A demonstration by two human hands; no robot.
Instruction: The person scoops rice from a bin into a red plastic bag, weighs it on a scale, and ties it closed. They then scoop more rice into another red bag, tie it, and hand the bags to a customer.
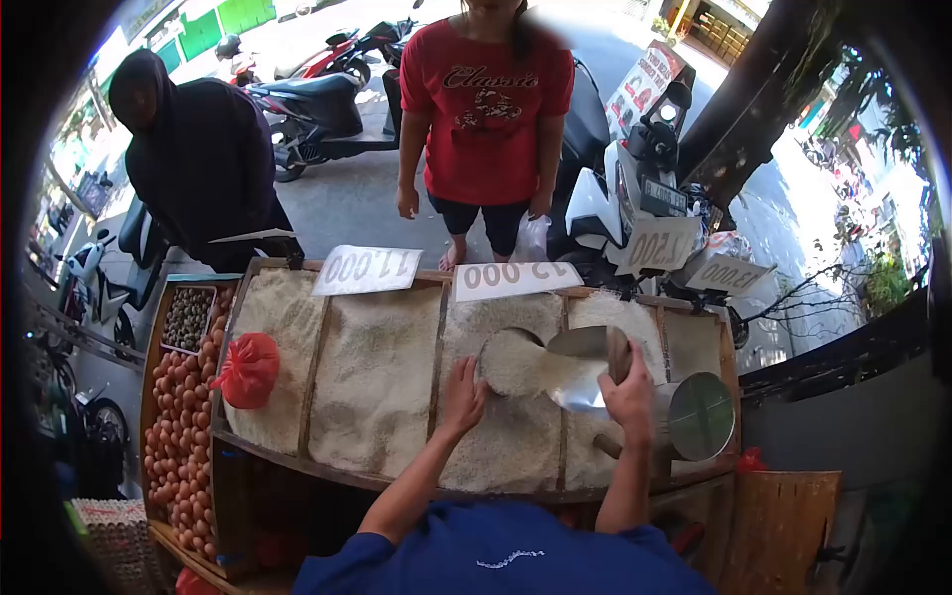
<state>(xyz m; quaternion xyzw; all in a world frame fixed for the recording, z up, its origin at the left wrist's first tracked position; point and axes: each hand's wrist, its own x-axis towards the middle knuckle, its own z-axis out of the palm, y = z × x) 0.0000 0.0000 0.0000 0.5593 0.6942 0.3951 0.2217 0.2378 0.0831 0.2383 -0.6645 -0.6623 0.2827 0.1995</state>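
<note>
My right hand [628,399] is closed around the back end of a shiny metal scoop [577,391], tilted to the left. Rice [545,371] spills from its mouth into a round measuring can [484,352] filled nearly to the rim. The can stands in the rice bin [496,436] in front of me. My left hand [463,399] is at the can's left side, fingers stretched out; whether they press on it is hard to tell. A larger metal cylinder [699,416] lies on its side right of my right wrist, near a wooden handle [607,445].
Wooden dividers separate several rice bins [372,377]. A red plastic bag [248,371] sits on the left one, beside many eggs [181,426]. Price signs [516,281] line the far edge. A person in a red shirt [486,99] and one in dark clothing [203,159] stand beyond.
</note>
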